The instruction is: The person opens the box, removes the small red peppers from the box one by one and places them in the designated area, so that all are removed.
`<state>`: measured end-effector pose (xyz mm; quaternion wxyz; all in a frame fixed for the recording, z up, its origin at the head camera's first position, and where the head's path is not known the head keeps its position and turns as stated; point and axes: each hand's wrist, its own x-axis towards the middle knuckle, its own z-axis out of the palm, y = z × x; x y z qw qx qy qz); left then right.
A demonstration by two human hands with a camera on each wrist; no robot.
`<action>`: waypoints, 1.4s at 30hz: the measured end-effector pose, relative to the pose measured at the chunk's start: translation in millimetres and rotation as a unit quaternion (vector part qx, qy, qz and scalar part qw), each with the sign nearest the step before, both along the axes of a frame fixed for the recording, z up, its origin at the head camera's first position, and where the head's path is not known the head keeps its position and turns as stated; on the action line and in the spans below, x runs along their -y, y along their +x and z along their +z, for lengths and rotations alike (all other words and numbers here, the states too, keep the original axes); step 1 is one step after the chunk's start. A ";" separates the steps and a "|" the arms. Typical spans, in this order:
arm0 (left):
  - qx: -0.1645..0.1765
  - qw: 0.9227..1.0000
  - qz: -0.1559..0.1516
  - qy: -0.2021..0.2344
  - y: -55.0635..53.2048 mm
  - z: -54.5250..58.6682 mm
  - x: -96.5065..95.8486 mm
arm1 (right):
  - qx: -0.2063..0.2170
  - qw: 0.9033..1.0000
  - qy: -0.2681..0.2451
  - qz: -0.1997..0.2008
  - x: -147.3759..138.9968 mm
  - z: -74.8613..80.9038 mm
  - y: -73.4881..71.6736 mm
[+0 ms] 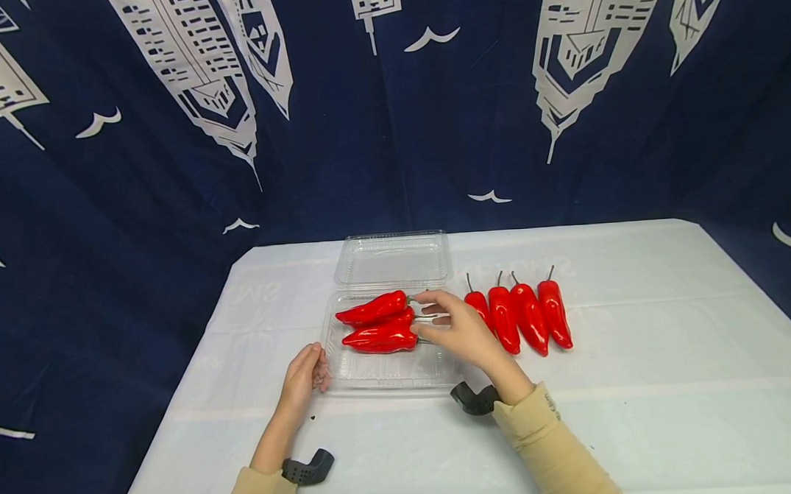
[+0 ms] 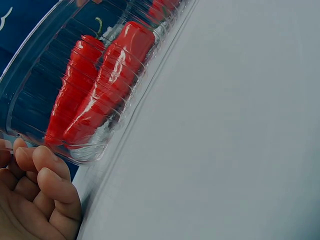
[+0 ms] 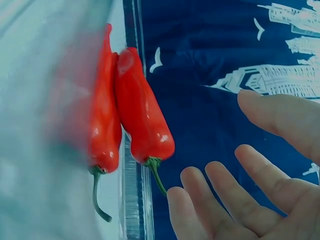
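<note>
Tan fabric sleeves rise from 6 o'clock, left hand's fingers curled on the clear plastic hinged box, right hand's parted, empty; three glossy red tapered peppers lie inside, four others seemingly remain at 3 o'clock.

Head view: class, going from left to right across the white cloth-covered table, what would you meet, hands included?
Left hand → three long glossy red peppers in the open clear plastic container → right hand → four more long red peppers side by side on the white table.
</note>
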<state>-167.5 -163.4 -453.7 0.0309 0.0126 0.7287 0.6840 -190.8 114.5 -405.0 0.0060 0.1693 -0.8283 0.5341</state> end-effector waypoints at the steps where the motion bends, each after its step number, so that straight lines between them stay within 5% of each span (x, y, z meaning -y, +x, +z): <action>1: 0.000 1.000 0.000 0.001 0.0 0.0 -0.1 | 0.001 1.000 0.000 0.002 1.2 -0.1 0.4; 13: -0.006 1.000 -0.002 0.003 0.4 -0.4 0.1 | -0.026 0.999 0.031 -0.007 13.3 -8.8 0.8; 23: 0.008 1.000 0.011 0.016 -12.6 -26.2 6.8 | 0.003 0.998 0.064 -0.027 21.6 -15.6 1.8; 33: -0.002 1.000 -0.001 0.007 -0.5 -1.6 0.4 | 0.031 0.995 0.096 -0.025 25.3 -17.9 3.3; 42: -0.002 1.000 0.000 0.013 -0.4 -1.5 0.4 | 0.050 0.994 0.094 -0.007 25.8 -19.4 3.3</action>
